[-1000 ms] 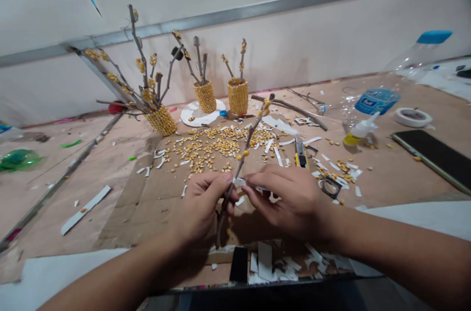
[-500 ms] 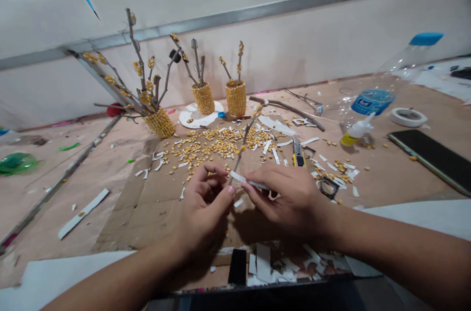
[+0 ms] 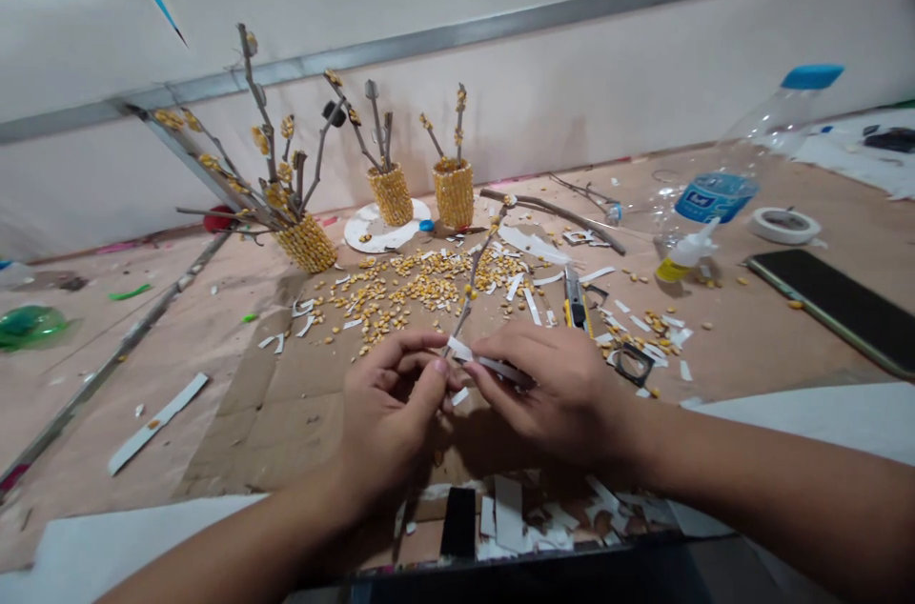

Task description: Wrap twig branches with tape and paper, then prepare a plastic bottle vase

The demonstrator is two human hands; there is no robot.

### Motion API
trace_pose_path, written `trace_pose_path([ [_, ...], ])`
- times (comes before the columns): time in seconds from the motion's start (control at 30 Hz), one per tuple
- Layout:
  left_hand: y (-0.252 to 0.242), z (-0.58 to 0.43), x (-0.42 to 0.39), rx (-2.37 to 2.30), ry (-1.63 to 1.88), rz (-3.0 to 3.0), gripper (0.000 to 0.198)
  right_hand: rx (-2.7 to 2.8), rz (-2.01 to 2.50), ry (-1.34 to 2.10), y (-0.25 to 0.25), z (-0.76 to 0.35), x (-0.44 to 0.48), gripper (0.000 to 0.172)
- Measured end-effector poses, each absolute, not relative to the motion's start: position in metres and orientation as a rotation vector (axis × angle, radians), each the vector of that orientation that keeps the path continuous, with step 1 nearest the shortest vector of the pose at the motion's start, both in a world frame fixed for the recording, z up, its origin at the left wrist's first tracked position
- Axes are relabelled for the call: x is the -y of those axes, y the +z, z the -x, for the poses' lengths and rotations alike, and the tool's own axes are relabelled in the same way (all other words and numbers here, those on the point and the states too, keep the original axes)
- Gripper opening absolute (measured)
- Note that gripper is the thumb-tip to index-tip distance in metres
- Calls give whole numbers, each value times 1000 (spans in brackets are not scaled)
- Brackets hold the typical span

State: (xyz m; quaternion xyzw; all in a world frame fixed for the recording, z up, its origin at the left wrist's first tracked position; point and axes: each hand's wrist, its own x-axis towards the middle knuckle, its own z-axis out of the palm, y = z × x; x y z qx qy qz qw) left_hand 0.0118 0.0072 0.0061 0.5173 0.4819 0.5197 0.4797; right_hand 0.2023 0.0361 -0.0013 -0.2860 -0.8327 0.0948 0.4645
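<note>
A thin twig [image 3: 475,275] with corn kernels stuck along it rises from the fingers of my left hand [image 3: 396,394], which pinches its lower end. Between thumb and fingers, my right hand [image 3: 550,385] grips a narrow white paper strip [image 3: 459,350]. The strip's near end lies against the twig, close to my left fingertips. Loose corn kernels [image 3: 407,290] are scattered on the cardboard [image 3: 250,423] beyond both hands. A yellow box cutter [image 3: 575,299] lies just past my right hand.
Three kernel-covered cups [image 3: 307,242] holding twigs stand at the back. To the right are a clear plastic bottle [image 3: 768,142], a glue bottle [image 3: 687,253], a tape roll [image 3: 784,225] and a phone [image 3: 833,307]. Paper scraps [image 3: 509,509] lie along the near edge.
The strip's free end now reaches less far to the left and sits closer against the twig. My left fingers have closed in around the twig's base. The view has shifted slightly.
</note>
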Motion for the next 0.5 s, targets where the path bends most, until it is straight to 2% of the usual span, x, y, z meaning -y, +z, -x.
trace_pose_path([
  [0.23,8,-12,-11,-1092,1183,-1166,20,1988,750,394,-1,-200,-37,9],
  [0.5,3,-9,-15,-1033,1167,-1073,23,1822,918,886,-1,-196,-33,9],
])
